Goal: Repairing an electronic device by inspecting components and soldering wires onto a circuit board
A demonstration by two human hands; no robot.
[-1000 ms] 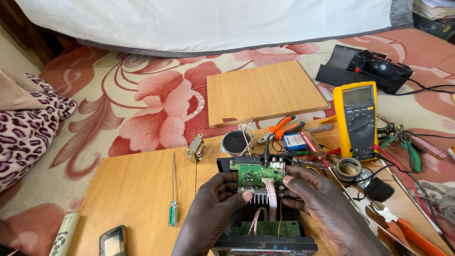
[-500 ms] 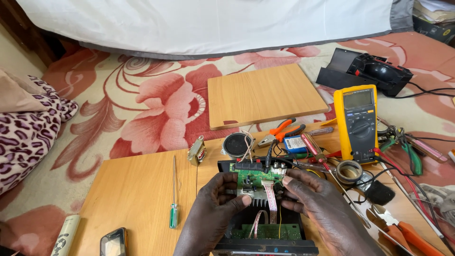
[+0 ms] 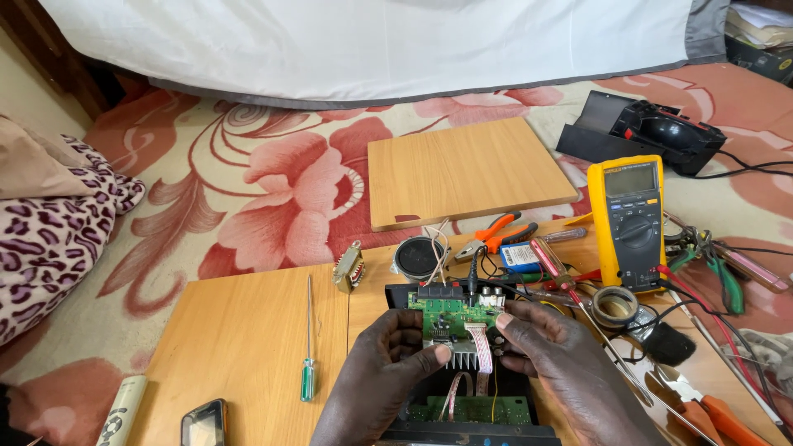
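Two hands hold one green board [image 3: 447, 318] between them. The left hand [image 3: 388, 363] has its fingers curled round the board's left edge, thumb pressed across the silver heatsink on its lower part. The right hand [image 3: 553, 355] closes on the right edge, fingertips [image 3: 505, 318] touching the board beside a pink ribbon cable [image 3: 481, 351] that hangs from it. Just below the fingers sits a black case [image 3: 462, 413], open on top, with a second green board inside; the ribbon runs down toward it.

Just above the fingertips lie a round black speaker [image 3: 419, 257] and a small transformer [image 3: 349, 268]. Left of the left hand, a green-handled screwdriver [image 3: 308, 343] rests on a wooden panel [image 3: 239, 347]. Right of the right hand are a tape roll [image 3: 614, 305], orange pliers [image 3: 498, 234] and tangled leads, with a yellow multimeter [image 3: 629, 221] beyond them. Farther up, a loose wooden board [image 3: 467, 171] lies on the flowered rug [image 3: 273, 190]. Near the left-hand bottom edge lie a phone [image 3: 203, 423] and a pale remote [image 3: 122, 410].
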